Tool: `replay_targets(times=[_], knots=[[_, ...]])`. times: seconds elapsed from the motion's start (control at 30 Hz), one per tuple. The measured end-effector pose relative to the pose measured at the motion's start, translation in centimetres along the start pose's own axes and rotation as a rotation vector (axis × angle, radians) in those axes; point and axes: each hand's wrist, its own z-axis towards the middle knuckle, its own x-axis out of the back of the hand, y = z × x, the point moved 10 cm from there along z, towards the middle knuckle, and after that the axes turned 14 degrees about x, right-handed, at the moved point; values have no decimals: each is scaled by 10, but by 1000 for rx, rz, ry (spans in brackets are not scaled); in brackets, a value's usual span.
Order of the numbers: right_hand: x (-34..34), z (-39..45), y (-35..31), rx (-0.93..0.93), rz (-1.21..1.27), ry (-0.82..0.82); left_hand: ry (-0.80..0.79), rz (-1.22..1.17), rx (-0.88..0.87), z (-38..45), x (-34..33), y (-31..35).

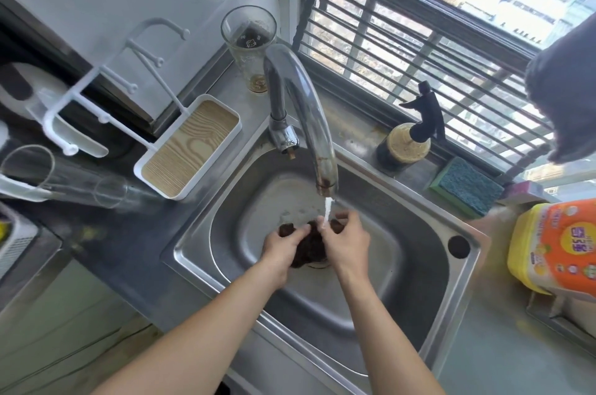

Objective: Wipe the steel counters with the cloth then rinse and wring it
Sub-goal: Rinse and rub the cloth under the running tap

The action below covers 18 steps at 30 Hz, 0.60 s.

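Both hands keep a firm grip on the dark cloth (309, 244), left hand (281, 246) and right hand (346, 244) bunching it over the steel sink (403, 265), under water running from the tap (303, 104). Rinsing appears under way; the wipe of the worktop (503, 356) seems finished, and wringing looks left to do.

Both hands brought together, arms extended forward

The left hand (280, 243) and right hand (346, 241) are held close side by side, fingers curled in a grip, both forearms bare and angled inward.
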Motion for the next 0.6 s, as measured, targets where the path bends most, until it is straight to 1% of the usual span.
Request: replay_targets(times=[0.03,0.07,0.1,0.13,0.2,0.27,0.3,0.33,0.37,0.43,0.53,0.6], knots=[[16,-1,0,-12,-9,132,102,14,-37,2,10,5],[24,-3,3,-34,16,224,179,-7,-49,3,18,9],[24,-5,5,-71,77,250,213,-48,-40,0,21,12],[16,-6,6,-104,151,223,187,-94,-8,-1,17,12],[-13,-5,5,-119,282,65,53,-179,89,-1,-3,10],[-38,-6,-1,-54,291,-79,-24,-238,131,-2,-17,11],[-45,-8,-5,-8,264,-128,-24,-219,121,-3,-20,13],[-48,-9,-8,44,209,-142,-21,-163,89,-5,-21,17],[-47,-10,-10,85,161,-125,-10,-107,42,-6,-22,22],[-35,-14,-16,138,99,-11,16,-22,-27,-13,-24,30],[-18,-17,-18,132,99,148,8,-36,17,-14,-28,24],[-13,-17,-19,119,86,187,-25,-63,66,-15,-32,19]])
